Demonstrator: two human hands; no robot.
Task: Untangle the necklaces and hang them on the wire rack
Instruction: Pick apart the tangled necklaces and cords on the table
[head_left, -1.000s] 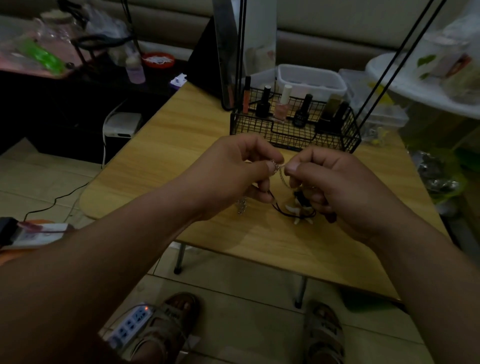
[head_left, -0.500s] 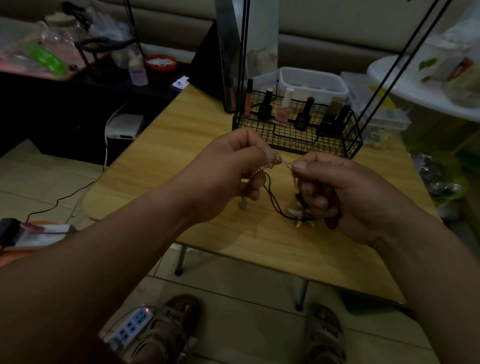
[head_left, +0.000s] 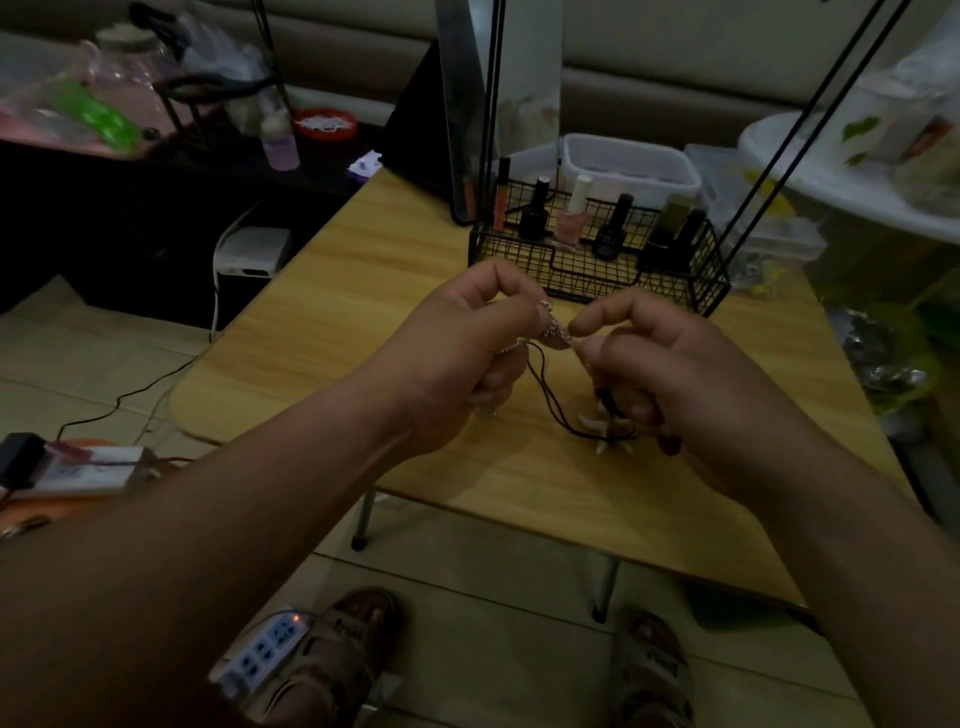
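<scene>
left hand (head_left: 457, 358), right hand (head_left: 675, 374) fingers curled, pinching fine silver chain (head_left: 554, 321); thin black cord (head_left: 541, 382) loops below.

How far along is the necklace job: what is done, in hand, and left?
Done: nothing visible; no necklace seen on the wire rack. In hand: left hand and right hand pinch the silver chain, the black cord necklace dangling below, apparently not freed. Left: separate them, hang both.

One silver chain necklace (head_left: 553, 325), one black cord necklace (head_left: 544, 391). One wire rack (head_left: 597, 275) holding five small bottles (head_left: 571, 215) and one slim tube (head_left: 502, 195). One counter (head_left: 337, 322), one power strip (head_left: 260, 649), two sandals (head_left: 343, 654).
</scene>
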